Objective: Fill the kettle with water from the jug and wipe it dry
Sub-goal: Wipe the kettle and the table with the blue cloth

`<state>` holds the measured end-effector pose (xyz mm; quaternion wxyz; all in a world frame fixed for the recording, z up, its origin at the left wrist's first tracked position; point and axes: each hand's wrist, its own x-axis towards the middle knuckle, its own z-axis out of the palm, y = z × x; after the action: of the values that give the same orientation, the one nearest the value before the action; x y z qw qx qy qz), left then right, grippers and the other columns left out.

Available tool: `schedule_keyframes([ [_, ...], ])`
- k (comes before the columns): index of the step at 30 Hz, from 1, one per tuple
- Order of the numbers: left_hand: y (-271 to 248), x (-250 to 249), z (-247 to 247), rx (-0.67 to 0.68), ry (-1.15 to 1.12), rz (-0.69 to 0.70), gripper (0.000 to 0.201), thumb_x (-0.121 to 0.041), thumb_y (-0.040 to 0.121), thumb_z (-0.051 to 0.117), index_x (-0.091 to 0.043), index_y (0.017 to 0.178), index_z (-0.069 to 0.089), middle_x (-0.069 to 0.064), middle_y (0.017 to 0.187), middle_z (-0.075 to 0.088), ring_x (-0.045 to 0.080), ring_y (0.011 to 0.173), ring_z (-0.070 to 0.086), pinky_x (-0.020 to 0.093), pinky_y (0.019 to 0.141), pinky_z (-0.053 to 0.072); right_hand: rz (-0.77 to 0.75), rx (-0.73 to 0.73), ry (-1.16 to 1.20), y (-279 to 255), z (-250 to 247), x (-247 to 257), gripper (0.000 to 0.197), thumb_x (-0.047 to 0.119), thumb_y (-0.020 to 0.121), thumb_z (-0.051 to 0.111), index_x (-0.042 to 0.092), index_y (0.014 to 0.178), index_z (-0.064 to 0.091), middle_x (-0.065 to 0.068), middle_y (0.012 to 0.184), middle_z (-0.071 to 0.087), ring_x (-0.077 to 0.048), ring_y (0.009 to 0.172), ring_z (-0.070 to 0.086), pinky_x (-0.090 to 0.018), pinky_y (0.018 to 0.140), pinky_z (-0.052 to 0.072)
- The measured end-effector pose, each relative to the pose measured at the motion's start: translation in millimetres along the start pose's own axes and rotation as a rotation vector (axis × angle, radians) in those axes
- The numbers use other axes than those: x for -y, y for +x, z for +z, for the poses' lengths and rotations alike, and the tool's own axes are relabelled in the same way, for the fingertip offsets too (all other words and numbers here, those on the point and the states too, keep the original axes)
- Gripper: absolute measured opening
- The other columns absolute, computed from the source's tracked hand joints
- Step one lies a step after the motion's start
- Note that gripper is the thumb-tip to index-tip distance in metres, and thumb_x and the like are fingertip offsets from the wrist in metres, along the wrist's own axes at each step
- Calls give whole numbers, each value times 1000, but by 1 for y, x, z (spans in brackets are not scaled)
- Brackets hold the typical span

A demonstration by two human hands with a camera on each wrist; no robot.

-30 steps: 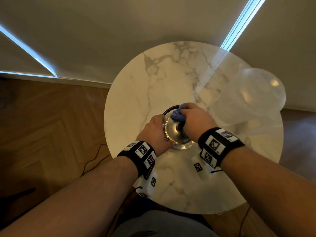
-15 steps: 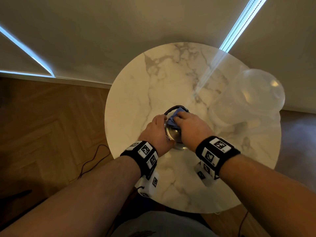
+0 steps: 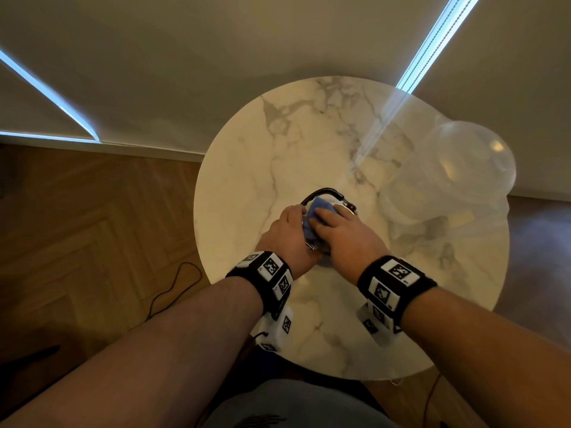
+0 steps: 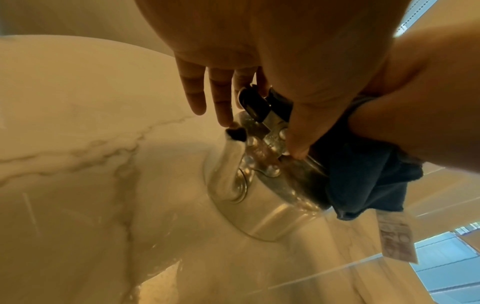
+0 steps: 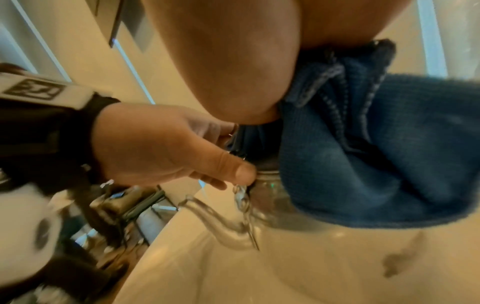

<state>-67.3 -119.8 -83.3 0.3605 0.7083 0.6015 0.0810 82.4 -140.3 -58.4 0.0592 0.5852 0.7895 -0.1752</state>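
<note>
The steel kettle (image 4: 270, 218) stands on the round marble table (image 3: 309, 134), mostly hidden under my hands in the head view; only its black handle (image 3: 324, 191) shows. My left hand (image 3: 290, 230) holds the kettle's top near the spout (image 4: 231, 164), with the thumb (image 4: 303, 131) on the handle mount and the fingers (image 4: 221, 98) reaching down past the handle. My right hand (image 3: 343, 233) grips the blue cloth (image 3: 315, 214) and presses it onto the kettle's top. The bunched cloth (image 5: 363, 164) covers the lid.
The clear plastic jug (image 3: 448, 174) stands at the table's right, just beyond my right hand. A wall runs close behind the table. A thin cable (image 3: 173, 288) lies on the wooden floor to the left.
My right hand has slid the cloth leftward over the kettle's top, so the lid that showed a second ago is now covered. My left hand stays on the kettle.
</note>
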Motion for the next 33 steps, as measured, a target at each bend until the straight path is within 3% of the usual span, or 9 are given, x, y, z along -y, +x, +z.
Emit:
schedule_keyframes([
  [3,0,1,0,0,22,2,74,-41,69,70,-27,133,36,-7,133,50,21,109,60,40,88,55,-173,-47,-118,-17,6,-14,49,1,75,62,13,122,73,-5,133,64,-41,134,47,-42,117,29],
  [5,1,1,-1,0,47,7,71,-41,66,71,-28,128,39,-8,128,51,21,105,61,39,85,55,-183,-44,-159,-24,12,-21,54,-1,74,59,10,125,71,-9,137,63,-42,139,44,-44,119,23],
  [8,2,0,-3,10,61,-4,64,-40,65,68,-28,121,40,-7,120,55,22,97,64,39,81,56,-38,-17,-155,-24,9,2,68,1,76,63,7,143,56,-12,151,51,-48,144,34,-56,111,42],
  [11,2,-1,-3,10,67,-13,57,-37,69,65,-27,120,41,-5,118,56,25,94,64,39,81,56,97,3,-66,-30,9,25,75,5,88,59,15,158,32,0,167,24,-44,152,12,-50,104,47],
  [16,0,1,-4,12,144,42,64,-48,68,69,-26,122,43,-4,121,52,27,96,65,41,82,55,63,11,-92,-59,39,-1,78,-7,73,64,11,148,50,-5,154,48,-46,146,29,-54,87,60],
  [18,-1,1,-5,7,149,52,65,-53,67,69,-26,120,44,-5,120,52,26,94,66,41,81,56,106,-29,-14,-71,43,-5,85,-12,69,68,12,148,50,-6,155,48,-45,144,34,-49,91,59],
  [23,0,1,-6,35,165,52,71,-63,63,68,-25,118,47,-7,120,49,22,93,66,40,81,56,333,16,155,-65,40,6,88,-7,93,45,26,161,0,7,169,-10,-31,155,-6,-38,113,40],
  [27,2,-2,-5,57,203,34,74,-69,60,66,-25,117,49,-7,120,47,21,92,65,41,81,55,312,43,148,-72,45,11,96,4,96,56,24,155,-17,5,161,-28,-31,154,-13,-34,115,36],
  [33,6,-5,-6,94,201,6,70,-60,62,69,-21,117,50,-5,119,45,21,92,65,38,79,57,375,-15,258,-48,37,-18,84,-2,93,44,24,162,4,3,170,-6,-29,155,-4,-45,124,22],
])
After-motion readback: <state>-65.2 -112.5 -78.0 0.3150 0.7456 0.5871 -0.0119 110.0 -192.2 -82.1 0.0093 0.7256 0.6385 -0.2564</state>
